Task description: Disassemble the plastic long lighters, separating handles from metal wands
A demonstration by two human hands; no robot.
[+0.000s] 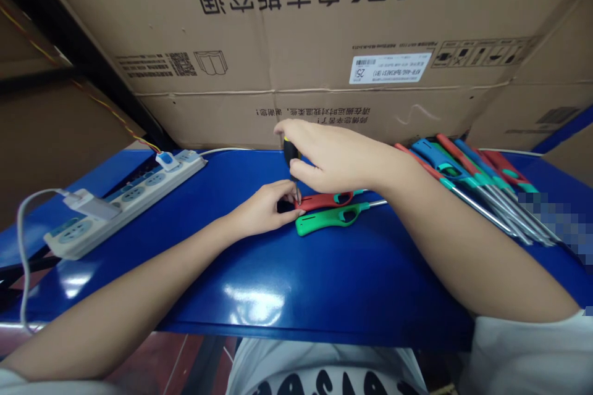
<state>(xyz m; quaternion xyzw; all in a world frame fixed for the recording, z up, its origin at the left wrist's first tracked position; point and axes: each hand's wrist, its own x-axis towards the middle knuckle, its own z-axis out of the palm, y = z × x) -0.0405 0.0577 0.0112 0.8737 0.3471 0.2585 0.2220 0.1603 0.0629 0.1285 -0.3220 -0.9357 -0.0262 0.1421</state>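
Note:
My right hand [327,151] is closed around the black and yellow handle of a screwdriver [290,153], held upright. Its thin shaft points down at the butt end of a red long-necked lighter [319,200] lying on the blue table. At that same end, the fingers of my left hand [262,207] pinch the lighter beside the screwdriver tip. A green long-necked lighter [324,220] lies just in front of the red one, close to my left thumb. My right wrist and forearm hide part of both lighters' metal necks.
On the right of the blue table [222,296] lies a pile of several red, blue and green lighters [486,179]. A white power strip [134,197] with plugs and cables runs along the left. A large cardboard sheet [222,117] with printing stands behind.

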